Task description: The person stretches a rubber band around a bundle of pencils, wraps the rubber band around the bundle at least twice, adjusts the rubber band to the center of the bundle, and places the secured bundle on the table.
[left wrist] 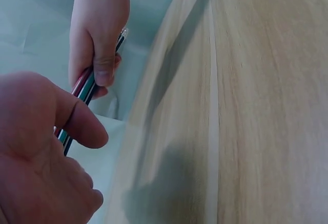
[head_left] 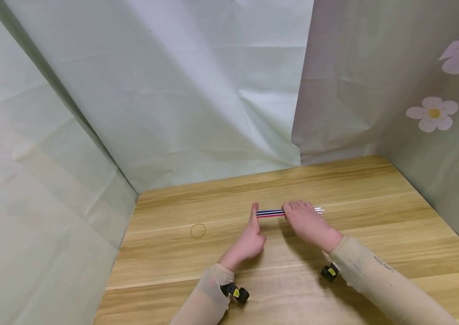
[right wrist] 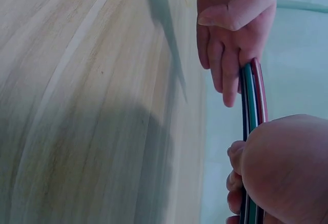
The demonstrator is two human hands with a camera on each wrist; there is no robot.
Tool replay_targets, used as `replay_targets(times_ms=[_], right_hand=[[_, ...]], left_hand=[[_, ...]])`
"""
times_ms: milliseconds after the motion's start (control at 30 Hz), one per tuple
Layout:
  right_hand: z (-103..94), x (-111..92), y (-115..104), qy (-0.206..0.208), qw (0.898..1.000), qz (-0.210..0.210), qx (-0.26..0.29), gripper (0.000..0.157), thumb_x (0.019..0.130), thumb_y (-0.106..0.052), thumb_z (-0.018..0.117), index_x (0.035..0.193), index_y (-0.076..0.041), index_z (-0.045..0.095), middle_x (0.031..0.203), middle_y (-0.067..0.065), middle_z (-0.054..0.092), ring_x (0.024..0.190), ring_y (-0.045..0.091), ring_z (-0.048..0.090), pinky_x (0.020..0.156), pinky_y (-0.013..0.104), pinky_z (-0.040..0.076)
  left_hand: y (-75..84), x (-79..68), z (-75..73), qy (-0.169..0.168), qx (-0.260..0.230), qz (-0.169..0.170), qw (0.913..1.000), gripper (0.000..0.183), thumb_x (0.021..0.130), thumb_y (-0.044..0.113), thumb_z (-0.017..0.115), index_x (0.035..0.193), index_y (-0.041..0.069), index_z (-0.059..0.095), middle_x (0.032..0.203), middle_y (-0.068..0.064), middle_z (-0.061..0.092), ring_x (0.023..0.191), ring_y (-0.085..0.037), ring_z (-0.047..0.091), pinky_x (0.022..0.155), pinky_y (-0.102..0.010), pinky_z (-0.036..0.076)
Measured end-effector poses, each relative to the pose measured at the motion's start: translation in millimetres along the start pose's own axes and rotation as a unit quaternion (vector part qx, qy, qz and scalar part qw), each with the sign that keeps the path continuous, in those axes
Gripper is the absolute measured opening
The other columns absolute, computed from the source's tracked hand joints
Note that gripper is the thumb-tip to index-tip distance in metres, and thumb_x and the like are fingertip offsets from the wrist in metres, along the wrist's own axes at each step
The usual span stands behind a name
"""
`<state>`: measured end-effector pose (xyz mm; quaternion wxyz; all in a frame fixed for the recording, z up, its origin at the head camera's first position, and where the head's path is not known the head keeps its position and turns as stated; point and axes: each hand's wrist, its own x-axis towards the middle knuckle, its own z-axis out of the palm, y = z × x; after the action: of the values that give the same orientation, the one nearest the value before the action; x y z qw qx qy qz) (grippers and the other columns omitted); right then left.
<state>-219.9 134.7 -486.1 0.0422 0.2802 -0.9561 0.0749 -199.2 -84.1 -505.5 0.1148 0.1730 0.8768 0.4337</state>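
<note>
Red, green and dark-blue bundle of slim rods (head_left: 270, 213): spans the gap between the two hands, raised above the bench, lying roughly level; pale stripes run along it, and its clear tips show beyond the right hand.
Left hand (head_left: 248, 239): palm upright, fingers straight, thumb bent in; its inner side touches one end of the bundle without gripping it.
Right hand (head_left: 305, 222): fingers and thumb wrapped round the bundle, towards the clear-tipped end.
Thin yellowish loop (head_left: 198, 224): lies on the bench to the left of the left hand, well apart from the bundle.
Wooden bench (head_left: 160, 275): light brown with lengthwise grain, carrying shadows beneath the arms.
Beige sleeves (head_left: 375, 275): cover both forearms; a small black device (head_left: 237, 293) sits at each wrist.
Pale sheeting (head_left: 213, 113): hangs around the bench, creased, with white flowers (head_left: 433, 113) on the right side.
</note>
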Motion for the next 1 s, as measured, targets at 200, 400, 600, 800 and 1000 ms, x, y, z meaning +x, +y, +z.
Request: replay_targets(times_ms=[200,400,600,800,1000], right_hand=[[2.2,-0.7,0.6,-0.002,1.000,0.000,-0.011,0.013,0.100,0.005,0.062,0.108,-0.005,0.060,0.099,0.009,0.062,0.092,0.027,0.060,0.079,0.042,0.051],[-0.6,-1.0,0.4,0.003,1.000,0.003,-0.016,0.017,0.097,0.008,0.060,0.111,-0.002,0.061,0.101,0.011,0.065,0.093,0.030,0.062,0.079,0.044,0.052],[-1.9,-5.6,6.4,-0.002,1.000,0.027,0.004,0.008,0.102,0.002,0.060,0.105,-0.005,0.059,0.095,0.008,0.062,0.088,0.028,0.058,0.079,0.044,0.049],[-1.8,-11.2,10.8,-0.003,1.000,0.026,0.010,0.009,0.103,0.003,0.056,0.108,-0.003,0.060,0.099,0.010,0.064,0.093,0.031,0.061,0.084,0.050,0.051],[1.3,-14.5,12.9,-0.005,1.000,0.030,0.010,0.008,0.104,0.002,0.057,0.111,-0.002,0.061,0.099,0.011,0.064,0.091,0.030,0.060,0.083,0.048,0.051]], left_hand=[[-3.2,-3.4,-0.2,-0.011,0.025,-0.009,0.9996,0.095,0.092,-0.009,0.054,0.166,-0.007,-0.007,0.175,-0.027,-0.007,0.163,-0.035,0.000,0.130,-0.049,0.007],[-16.3,-10.5,-16.5,0.001,0.081,0.009,0.9967,0.092,0.095,-0.003,0.056,0.166,-0.009,-0.002,0.175,-0.027,-0.004,0.163,-0.041,-0.002,0.130,-0.054,0.008],[-47.5,-31.5,-59.3,0.094,0.088,0.023,0.9914,0.068,0.096,-0.002,0.060,0.159,-0.010,0.036,0.169,-0.031,0.027,0.158,-0.048,0.022,0.126,-0.061,0.020],[-86.2,-57.4,-104.7,0.200,0.118,-0.004,0.9726,0.031,0.097,-0.002,0.068,0.128,-0.002,0.067,0.131,-0.022,0.066,0.127,-0.041,0.061,0.107,-0.058,0.048],[-120.5,-70.4,-136.1,0.230,0.186,-0.066,0.9529,0.017,0.096,0.002,0.071,0.113,-0.002,0.072,0.102,-0.017,0.069,0.096,-0.034,0.066,0.085,-0.053,0.054]])
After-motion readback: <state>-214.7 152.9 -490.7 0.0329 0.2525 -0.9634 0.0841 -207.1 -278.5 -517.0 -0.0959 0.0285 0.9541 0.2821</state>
